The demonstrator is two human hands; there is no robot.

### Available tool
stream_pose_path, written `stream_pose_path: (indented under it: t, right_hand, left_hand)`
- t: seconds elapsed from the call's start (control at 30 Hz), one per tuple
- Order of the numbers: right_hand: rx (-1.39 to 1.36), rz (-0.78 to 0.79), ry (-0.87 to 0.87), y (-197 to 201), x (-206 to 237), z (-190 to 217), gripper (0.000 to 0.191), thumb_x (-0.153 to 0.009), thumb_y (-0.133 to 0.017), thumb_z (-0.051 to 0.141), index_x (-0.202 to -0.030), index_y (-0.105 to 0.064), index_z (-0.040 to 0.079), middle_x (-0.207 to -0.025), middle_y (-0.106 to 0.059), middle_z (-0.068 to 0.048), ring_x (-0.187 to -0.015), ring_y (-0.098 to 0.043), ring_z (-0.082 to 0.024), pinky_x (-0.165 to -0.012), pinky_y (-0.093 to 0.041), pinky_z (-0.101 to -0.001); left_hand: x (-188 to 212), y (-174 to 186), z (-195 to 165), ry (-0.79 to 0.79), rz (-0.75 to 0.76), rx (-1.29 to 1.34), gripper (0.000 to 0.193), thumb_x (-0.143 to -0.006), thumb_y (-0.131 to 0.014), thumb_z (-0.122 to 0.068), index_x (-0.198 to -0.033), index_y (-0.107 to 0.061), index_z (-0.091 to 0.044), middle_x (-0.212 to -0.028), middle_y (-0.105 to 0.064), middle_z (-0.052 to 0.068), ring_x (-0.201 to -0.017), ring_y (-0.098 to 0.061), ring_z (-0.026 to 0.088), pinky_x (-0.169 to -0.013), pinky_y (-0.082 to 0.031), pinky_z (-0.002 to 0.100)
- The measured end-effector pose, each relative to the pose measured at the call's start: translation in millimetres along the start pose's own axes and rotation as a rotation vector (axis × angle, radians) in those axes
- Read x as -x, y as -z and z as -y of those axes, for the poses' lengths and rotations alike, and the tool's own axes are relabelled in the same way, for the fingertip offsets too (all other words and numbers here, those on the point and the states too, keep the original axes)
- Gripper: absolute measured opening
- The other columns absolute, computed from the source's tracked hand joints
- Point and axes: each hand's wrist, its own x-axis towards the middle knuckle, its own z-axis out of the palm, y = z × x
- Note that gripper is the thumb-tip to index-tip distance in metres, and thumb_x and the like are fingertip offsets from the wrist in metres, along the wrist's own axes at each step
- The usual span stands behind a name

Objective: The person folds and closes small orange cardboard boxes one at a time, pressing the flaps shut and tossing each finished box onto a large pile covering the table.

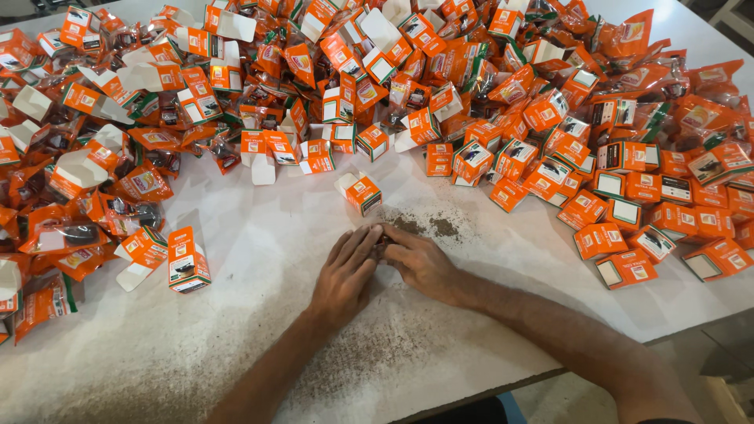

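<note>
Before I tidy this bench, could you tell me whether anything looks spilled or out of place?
Yes: a dark, gritty smear stains the white table just beyond both hands, left hand and right hand. One small orange box lies apart from the big heap.

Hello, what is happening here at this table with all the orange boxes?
A person rests both hands on a white table. The left hand and right hand meet over a small dark thing, too hidden to identify. One open orange box stands just beyond them. A big heap of boxes and pouches surrounds the space.
</note>
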Motion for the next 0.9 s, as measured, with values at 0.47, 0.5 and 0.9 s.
stream_pose_path:
  t: [0.47, 0.5, 0.9]
  right_hand:
    - [0.132, 0.042, 0.096, 11, 2, 1, 0.028, -0.085, -0.074, 0.006, -0.113, -0.069, 0.007, -0.15, -0.051, -0.02, -0.129, -0.059, -0.041, -0.103, -0.053, -0.0474]
    - [0.14, 0.054, 0.062, 10, 1, 2, 0.027, -0.085, -0.076, 0.01, -0.11, -0.067, 0.006, -0.148, -0.051, -0.02, -0.126, -0.06, -0.041, -0.101, -0.053, -0.0483]
    - [0.271, -0.222, -0.086, 53, -18, -22, 0.023, -0.099, -0.072, 0.018, -0.121, -0.064, 0.018, -0.132, -0.064, -0.004, -0.114, -0.065, -0.024, -0.098, -0.054, -0.0391]
  left_hand:
    - [7, -12, 5, 0.231, -0.082, 0.053, 0.031, -0.082, -0.069, 0.007, -0.111, -0.066, -0.002, -0.143, -0.06, 0.019, -0.132, -0.06, 0.041, -0.096, -0.059, 0.046]
    - [7, -13, 5, 0.213, -0.066, 0.022, 0.031, -0.08, -0.068, 0.007, -0.11, -0.065, -0.001, -0.143, -0.06, 0.02, -0.132, -0.06, 0.042, -0.093, -0.059, 0.046]
    - [12, -11, 3, 0.312, -0.155, 0.13, 0.05, -0.091, -0.074, -0.005, -0.135, -0.051, -0.004, -0.156, -0.038, 0.03, -0.137, -0.052, 0.046, -0.109, -0.051, 0.049]
